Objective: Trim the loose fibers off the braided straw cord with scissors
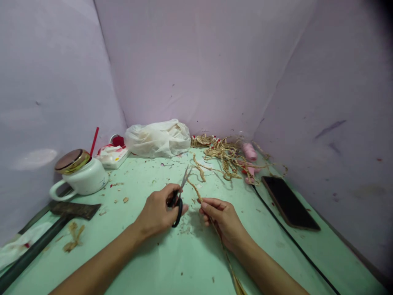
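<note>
My left hand (pixel 160 209) is closed around the black handles of a pair of scissors (pixel 178 207), whose blades point up and away from me. Between the thumb and fingers of my right hand (pixel 219 219) is a braided straw-coloured cord (pixel 194 188). Its far end reaches up close to the scissor blades; whether they touch I cannot tell. The loose strands run down under my right hand toward the table's near edge. Just beyond lies a separate short piece of braid (pixel 199 169).
At the back are a tangled heap of braided cord (pixel 222 153), a white plastic bag (pixel 158 138) and a pink thread spool (pixel 249 151). A phone (pixel 290 201) and a black cable (pixel 285 231) lie right. Left stand a white mug (pixel 86 177) and a hammer-like tool (pixel 76 209).
</note>
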### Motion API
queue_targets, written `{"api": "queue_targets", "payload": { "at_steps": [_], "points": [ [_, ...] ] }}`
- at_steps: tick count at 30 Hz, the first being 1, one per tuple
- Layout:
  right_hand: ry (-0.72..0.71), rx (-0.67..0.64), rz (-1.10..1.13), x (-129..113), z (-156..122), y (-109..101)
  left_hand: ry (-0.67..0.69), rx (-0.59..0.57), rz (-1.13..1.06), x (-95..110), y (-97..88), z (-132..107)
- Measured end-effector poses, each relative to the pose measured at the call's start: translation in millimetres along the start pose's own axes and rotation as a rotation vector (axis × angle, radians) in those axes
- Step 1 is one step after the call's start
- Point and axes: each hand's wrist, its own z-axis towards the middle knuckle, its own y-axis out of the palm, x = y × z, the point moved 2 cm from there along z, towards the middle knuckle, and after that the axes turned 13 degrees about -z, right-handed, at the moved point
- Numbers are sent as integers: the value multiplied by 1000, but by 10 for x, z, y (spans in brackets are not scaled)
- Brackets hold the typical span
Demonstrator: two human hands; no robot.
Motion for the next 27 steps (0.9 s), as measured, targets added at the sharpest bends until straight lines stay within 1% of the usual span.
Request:
{"api": "queue_targets", "payload": {
  "at_steps": [2, 3, 4, 6, 10, 17, 27],
  "points": [
    [-25, 45, 8, -43, 27, -64, 150, -68, 322, -10, -35, -50],
    [-37, 60, 13, -64, 34, -86, 202, -101, 433, -27, -35, -67],
    [-46, 69, 22, -81, 35, -100, 240, -130, 512, -50, -28, -78],
    [-57, 69, 43, -102, 28, -105, 287, -169, 597, -101, -6, -81],
    [-69, 55, 40, -100, -1, -74, 333, -178, 637, -171, 19, -70],
    [-77, 76, 34, -95, -10, -72, 340, -207, 704, -199, 0, -67],
    [-129, 44, 17, -125, -16, -73, 333, -260, 721, -119, -8, -84]
  ]
}}
